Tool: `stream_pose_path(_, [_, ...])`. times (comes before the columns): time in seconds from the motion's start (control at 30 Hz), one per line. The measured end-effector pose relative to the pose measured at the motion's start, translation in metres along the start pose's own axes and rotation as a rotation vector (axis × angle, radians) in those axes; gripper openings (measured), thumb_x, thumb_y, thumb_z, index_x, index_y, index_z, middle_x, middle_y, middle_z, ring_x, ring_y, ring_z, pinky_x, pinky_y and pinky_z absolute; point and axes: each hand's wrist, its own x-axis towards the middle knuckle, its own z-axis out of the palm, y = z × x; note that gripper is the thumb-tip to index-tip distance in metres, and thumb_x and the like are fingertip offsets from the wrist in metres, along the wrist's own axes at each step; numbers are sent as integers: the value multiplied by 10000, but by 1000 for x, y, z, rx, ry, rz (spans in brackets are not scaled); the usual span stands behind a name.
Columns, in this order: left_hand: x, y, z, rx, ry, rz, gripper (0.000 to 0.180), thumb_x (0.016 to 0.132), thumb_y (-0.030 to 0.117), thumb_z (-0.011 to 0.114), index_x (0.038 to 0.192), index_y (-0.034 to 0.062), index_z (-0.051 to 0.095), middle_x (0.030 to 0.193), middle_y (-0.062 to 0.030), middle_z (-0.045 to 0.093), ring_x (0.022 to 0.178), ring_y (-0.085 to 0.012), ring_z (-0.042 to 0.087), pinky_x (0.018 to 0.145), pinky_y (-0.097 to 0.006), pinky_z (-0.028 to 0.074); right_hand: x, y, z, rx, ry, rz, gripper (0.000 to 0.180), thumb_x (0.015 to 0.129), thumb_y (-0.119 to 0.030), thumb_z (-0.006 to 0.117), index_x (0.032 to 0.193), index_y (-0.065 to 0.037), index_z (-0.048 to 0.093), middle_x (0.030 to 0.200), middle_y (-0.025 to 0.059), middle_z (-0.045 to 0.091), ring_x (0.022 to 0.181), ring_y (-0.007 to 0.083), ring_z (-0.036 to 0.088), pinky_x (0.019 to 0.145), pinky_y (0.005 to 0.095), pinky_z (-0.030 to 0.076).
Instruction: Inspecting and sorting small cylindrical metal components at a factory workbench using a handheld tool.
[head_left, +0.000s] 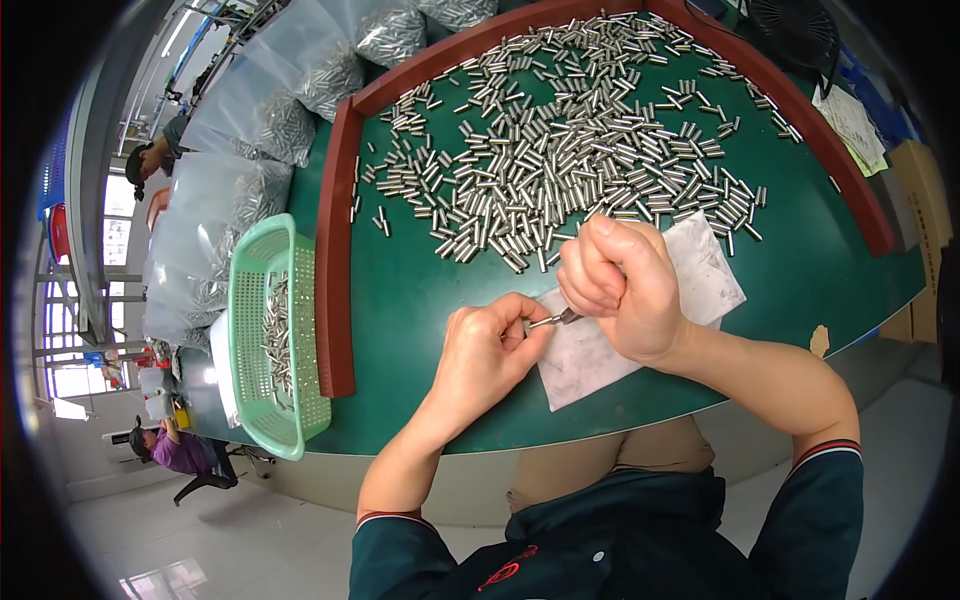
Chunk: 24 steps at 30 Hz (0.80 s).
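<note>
My left hand pinches a small metal pin between thumb and fingertips, above the near part of the green table. Closed in a fist, my right hand grips a slim tool whose dark tip meets the end of the pin; the fingers hide the rest of that tool, so its kind does not show. Beneath both hands lies a smudged white cloth or sheet. Just beyond them spreads a wide heap of loose metal pins.
A dark red wooden rail borders the pins on the left, back and right. Left of it stands a light green plastic basket holding more pins. Clear bags of pins line the far left. A fan and papers are at the back right.
</note>
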Motion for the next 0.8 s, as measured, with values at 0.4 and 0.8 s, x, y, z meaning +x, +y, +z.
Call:
stream_pose_path(0.4, [0,4,-2,-19,-48,-20,88,691,47,629,715,-7,565,421,-49,386,358,-148,362,396,-292,319,-7,5,5,-99,-4,-56,408,878,-216,329,492,-91,283,438,-4,279,401,73,190,392,227,181])
stream_pose_path(0.8, [5,7,-5,-3,-57,4,90,694,53,627,725,-7,567,423,-69,395,360,-171,387,403,-300,331,-7,7,5,-274,-42,-108,359,844,-201,386,526,-43,336,483,-4,331,462,85,272,427,244,232])
